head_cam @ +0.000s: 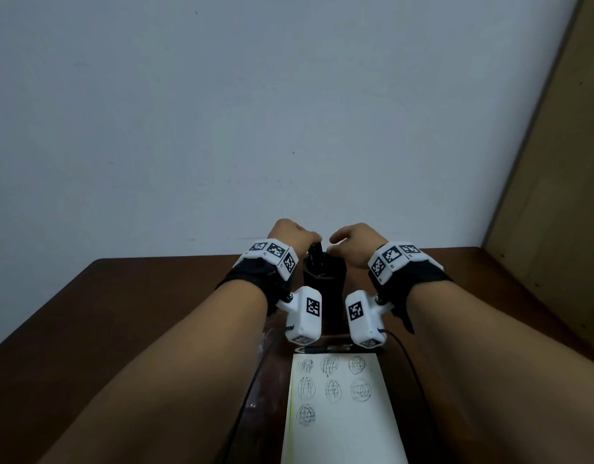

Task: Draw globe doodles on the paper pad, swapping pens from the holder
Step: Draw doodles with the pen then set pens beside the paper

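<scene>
the black pen holder (pixel 324 283) stands upright on the dark wooden table (pixel 138 306), between the two wrists. dark pens (pixel 315 254) stick up from its mouth. the left hand (pixel 290 237) curls its fingertips down around their tops, grasping them. just right of that grip, the right hand (pixel 351 244) hovers at the holder's rim with its fingers bent; i cannot tell whether it holds anything. below the grip, nearer the person, a black pen (pixel 325 348) lies flat on the table, just beyond the top edge of the paper pad (pixel 349 430). the pad carries seven globe doodles (pixel 332 388) in three rows. both wrists wear black straps with white marker blocks (pixel 272 254), and thin black cables (pixel 412 373) run back beside the pad. behind the grip rises a pale wall (pixel 222 112).
</scene>
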### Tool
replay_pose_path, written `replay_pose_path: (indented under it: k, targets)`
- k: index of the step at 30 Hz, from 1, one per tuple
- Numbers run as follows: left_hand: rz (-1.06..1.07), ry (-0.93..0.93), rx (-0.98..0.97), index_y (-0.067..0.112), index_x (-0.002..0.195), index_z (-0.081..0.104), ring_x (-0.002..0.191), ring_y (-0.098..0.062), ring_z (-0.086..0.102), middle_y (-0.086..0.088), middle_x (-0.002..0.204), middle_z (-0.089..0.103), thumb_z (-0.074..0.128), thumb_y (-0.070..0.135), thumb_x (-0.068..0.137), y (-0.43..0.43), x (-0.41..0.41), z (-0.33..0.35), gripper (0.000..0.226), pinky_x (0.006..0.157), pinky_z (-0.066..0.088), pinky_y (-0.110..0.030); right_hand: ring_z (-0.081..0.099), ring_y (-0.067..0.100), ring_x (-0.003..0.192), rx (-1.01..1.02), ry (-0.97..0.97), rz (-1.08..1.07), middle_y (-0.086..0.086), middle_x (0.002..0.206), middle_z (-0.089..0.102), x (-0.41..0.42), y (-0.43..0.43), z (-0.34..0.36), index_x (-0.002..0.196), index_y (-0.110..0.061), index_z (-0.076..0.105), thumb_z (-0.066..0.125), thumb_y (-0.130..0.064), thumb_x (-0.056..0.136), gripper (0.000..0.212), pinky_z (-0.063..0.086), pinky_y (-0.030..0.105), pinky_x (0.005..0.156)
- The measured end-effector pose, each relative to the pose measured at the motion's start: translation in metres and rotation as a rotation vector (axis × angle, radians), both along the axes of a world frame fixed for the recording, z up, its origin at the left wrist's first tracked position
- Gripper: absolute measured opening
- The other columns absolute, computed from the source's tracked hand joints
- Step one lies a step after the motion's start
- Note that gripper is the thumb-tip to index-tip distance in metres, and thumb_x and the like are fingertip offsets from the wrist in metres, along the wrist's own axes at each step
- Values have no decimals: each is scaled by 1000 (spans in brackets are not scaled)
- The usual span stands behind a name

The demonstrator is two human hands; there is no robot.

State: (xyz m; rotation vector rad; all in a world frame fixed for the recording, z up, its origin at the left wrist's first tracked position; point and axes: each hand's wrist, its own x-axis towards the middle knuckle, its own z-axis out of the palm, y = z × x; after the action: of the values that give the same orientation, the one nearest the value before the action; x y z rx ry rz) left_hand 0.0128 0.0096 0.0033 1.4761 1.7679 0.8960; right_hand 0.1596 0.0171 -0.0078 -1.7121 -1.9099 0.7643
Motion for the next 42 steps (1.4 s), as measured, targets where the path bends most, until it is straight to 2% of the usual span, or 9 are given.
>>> replay_pose_path:
  k: [5,10,14,17,21,28,33,36,42]
  targets:
    - [5,-16,-42,-9,97,69,68,-27,55,-15,72,60,71,13,81,15,4,-9,27,66,45,-31,65,22,104,-27,67,53,10,115,69,-6,12,-10,119,-13,67,68,-21,88,31,47,24,83]
    - [-16,-3,-27,3,78,65,70,-22,54,-12,73,59,72,10,81,22,3,-15,10,65,46,-30,66,21,88,-53,113,57,9,99,70,-11,18,-17,107,-13,70,72,-18,86,22,51,28,84]
    - [-43,-24,2,7,57,54,68,-20,53,-8,69,57,73,6,80,25,4,-21,30,67,46,-29,63,20,81,-66,212,24,10,88,67,-10,18,-22,95,-8,70,72,-10,84,11,53,33,83]
    - [-45,-92,36,9,67,61,73,-21,59,-4,73,62,75,6,78,26,6,-20,18,73,52,-31,62,20,75,-59,275,19,11,85,66,-6,17,-18,86,-10,65,71,-6,84,7,54,33,76]
    - [-80,-99,98,12,84,66,66,-10,55,2,73,61,77,13,79,24,9,-3,12,56,43,-20,52,15,62,-33,327,28,6,75,60,-2,17,-4,81,-11,62,67,-3,86,10,42,22,54]
    - [-94,-121,231,7,88,72,64,-6,52,5,67,58,71,19,84,15,14,31,13,59,40,-18,58,22,78,43,482,33,16,92,70,7,12,26,76,-14,60,62,-9,91,16,42,27,61]
    - [-113,-132,263,9,83,71,70,-10,59,-1,80,66,66,25,87,0,16,43,18,59,42,-18,63,20,67,109,713,24,11,82,68,13,1,40,80,-11,59,62,-8,92,13,48,31,62]
    - [-159,-202,241,13,78,69,66,-12,62,0,79,69,63,23,89,-17,15,46,16,53,40,-16,63,21,63,128,832,22,10,77,68,17,-13,44,96,-11,60,60,-4,91,8,52,34,64]
    - [-263,-319,36,4,89,66,59,-21,61,-13,80,69,65,17,88,-52,11,27,13,52,45,-26,63,29,68,91,958,70,19,85,68,21,-46,34,126,-21,51,56,2,92,41,56,34,64]
